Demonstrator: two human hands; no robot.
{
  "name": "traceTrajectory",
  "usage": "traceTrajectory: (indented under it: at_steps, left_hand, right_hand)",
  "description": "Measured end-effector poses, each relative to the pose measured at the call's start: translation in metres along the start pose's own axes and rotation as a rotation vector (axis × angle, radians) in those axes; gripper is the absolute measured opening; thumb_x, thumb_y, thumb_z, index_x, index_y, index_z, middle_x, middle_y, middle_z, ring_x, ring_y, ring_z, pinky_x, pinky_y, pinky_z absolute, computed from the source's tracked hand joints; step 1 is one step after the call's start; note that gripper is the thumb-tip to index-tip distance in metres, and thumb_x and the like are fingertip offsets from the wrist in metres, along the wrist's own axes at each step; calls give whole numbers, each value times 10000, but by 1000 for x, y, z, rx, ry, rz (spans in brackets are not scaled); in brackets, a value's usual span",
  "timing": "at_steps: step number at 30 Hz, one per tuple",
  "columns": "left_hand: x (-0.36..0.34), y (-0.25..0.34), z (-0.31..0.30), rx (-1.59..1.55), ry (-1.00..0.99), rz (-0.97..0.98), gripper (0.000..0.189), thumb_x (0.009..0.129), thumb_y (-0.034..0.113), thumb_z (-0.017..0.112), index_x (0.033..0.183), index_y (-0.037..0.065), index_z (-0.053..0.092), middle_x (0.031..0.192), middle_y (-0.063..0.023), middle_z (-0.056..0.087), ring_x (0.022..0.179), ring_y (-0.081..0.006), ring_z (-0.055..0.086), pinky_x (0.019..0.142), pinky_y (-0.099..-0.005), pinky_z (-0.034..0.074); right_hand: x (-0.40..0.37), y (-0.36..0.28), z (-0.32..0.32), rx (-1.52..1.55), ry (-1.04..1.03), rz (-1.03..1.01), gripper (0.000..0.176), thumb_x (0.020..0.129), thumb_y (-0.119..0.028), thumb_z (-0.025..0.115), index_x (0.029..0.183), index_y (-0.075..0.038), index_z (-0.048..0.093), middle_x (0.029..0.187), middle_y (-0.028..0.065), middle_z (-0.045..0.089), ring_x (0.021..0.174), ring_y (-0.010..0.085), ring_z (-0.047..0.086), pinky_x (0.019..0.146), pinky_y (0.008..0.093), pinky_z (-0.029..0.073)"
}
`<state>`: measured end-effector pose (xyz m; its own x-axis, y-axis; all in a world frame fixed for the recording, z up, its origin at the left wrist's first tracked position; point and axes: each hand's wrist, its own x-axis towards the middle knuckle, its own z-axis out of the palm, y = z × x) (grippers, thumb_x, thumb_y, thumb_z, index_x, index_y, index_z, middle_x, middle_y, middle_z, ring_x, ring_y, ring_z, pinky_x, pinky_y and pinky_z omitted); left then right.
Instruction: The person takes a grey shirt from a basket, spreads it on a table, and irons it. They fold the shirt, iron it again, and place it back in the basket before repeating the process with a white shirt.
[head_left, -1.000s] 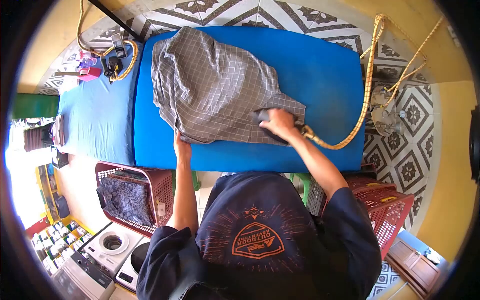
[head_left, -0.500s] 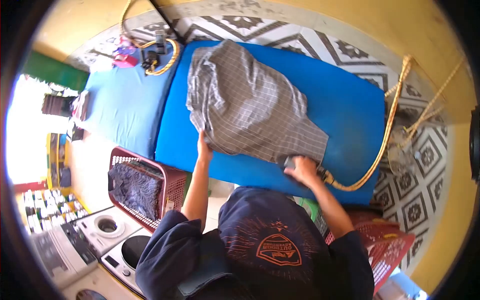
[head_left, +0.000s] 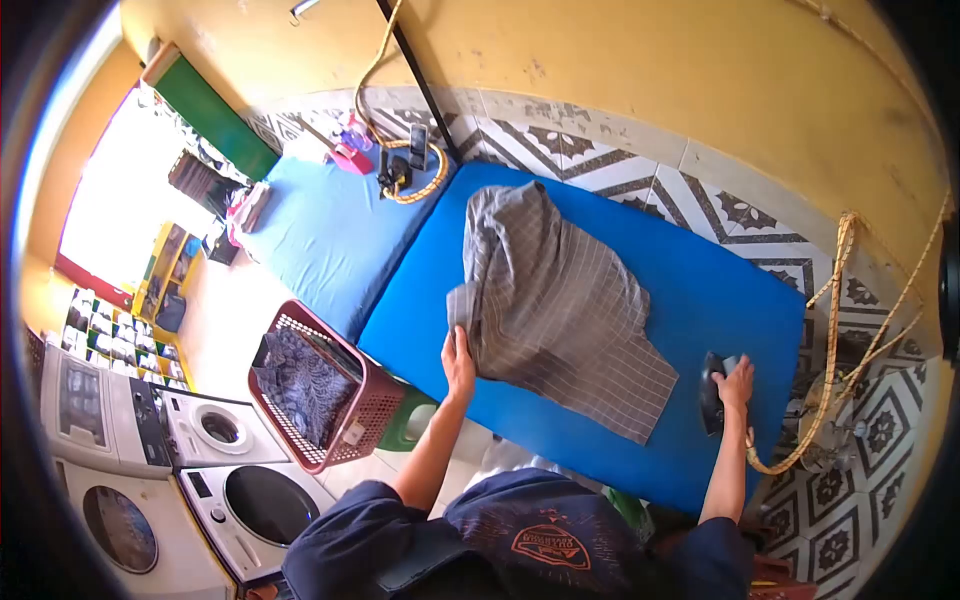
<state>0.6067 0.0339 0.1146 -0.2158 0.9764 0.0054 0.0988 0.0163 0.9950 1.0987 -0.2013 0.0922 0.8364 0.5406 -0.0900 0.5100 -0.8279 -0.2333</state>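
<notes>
A grey checked shirt (head_left: 570,310) lies across the blue padded ironing table (head_left: 740,270), bunched at its upper left and flatter toward the lower right. At the shirt's left edge, my left hand (head_left: 458,365) grips the cloth near a folded-over flap; its fingertips are partly hidden by the fabric. My right hand (head_left: 735,382) is closed round the handle of a dark clothes iron (head_left: 711,395). The iron is on the right part of the table, apart from the shirt. A yellow braided cord (head_left: 828,350) runs from beside my right wrist up toward the wall.
A maroon laundry basket (head_left: 368,412) with folded dark clothes stands left of the table. The lighter blue surface (head_left: 325,235) adjoins it, carrying a phone on a stand (head_left: 418,147) and a pink box (head_left: 352,158). Washing machines (head_left: 225,430) are at lower left. A tiled wall (head_left: 740,210) borders the far side.
My right hand has moved the iron off the shirt's lower edge to the right. My left hand now has a flap of the shirt's left edge turned outward. The camera view has tilted up.
</notes>
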Motion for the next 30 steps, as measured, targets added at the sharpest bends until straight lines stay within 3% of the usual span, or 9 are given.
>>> traceTrajectory:
  at_steps: [2,6,9,17,21,25,26,28,30]
  left_hand:
    - [-14,8,-18,87,-91,61,433,1058,354,506,1139,-49,644,974,-106,685,901,-176,580,836,-324,463]
    - [-61,78,-39,181,-339,181,352,1054,300,531,1064,-24,668,795,-74,653,737,-128,538,668,-319,458]
    - [-102,137,-71,371,-527,151,359,1030,324,571,1127,-4,678,708,-153,643,646,-184,603,607,-350,478]
    - [-202,167,-225,96,-1180,45,424,1051,362,517,1261,15,640,887,-242,691,825,-233,705,781,-381,520]
    - [-195,151,-296,245,-838,50,364,1036,325,554,1193,17,668,920,-173,710,857,-211,684,821,-314,504]
    - [-114,119,-441,592,166,462,223,937,159,660,1136,59,676,1226,-115,629,1072,-228,637,905,-337,521]
    - [-111,148,-470,-156,208,179,268,953,130,652,1211,63,628,1106,-86,657,994,-162,648,875,-301,528]
    - [-119,198,-516,-238,339,276,315,973,111,635,1274,56,560,832,-24,658,707,-71,635,646,-211,494]
    - [-127,224,-525,-389,310,276,323,977,104,629,1285,51,545,748,-5,650,608,-53,616,562,-188,459]
  right_hand:
    - [-23,-81,-30,284,327,-467,526,863,-136,721,1328,-1,516,1313,223,572,1259,354,534,1010,452,468]
    - [-161,-280,-71,986,-459,-934,182,899,-162,693,1042,-54,724,993,116,740,919,242,719,807,338,548]
    - [-225,-343,85,1205,-833,-1230,484,974,-222,611,1424,-92,488,1383,124,543,1253,261,528,1104,397,391]
    - [-380,-479,44,1315,-1473,-956,450,996,-269,582,1401,-89,500,1349,105,560,1224,236,543,1081,406,415]
    - [-478,-509,36,1327,-1724,-909,438,1007,-292,567,1390,-88,505,1332,96,568,1209,223,551,1069,410,427]
    - [-501,-457,37,1142,-1780,-729,429,1018,-316,553,1378,-87,511,1315,86,577,1194,210,559,1057,414,439]
    - [-486,-437,27,1131,-1743,-612,427,1021,-322,549,1375,-87,513,1310,84,579,1191,207,561,1055,415,442]
    - [-395,-408,77,1345,-1291,-152,365,1040,-319,526,1321,-88,546,1175,50,632,1074,189,607,995,436,481]
    - [-398,-408,-81,1632,-1300,-371,321,1038,-380,534,1111,-82,628,989,16,638,877,118,631,838,329,548]
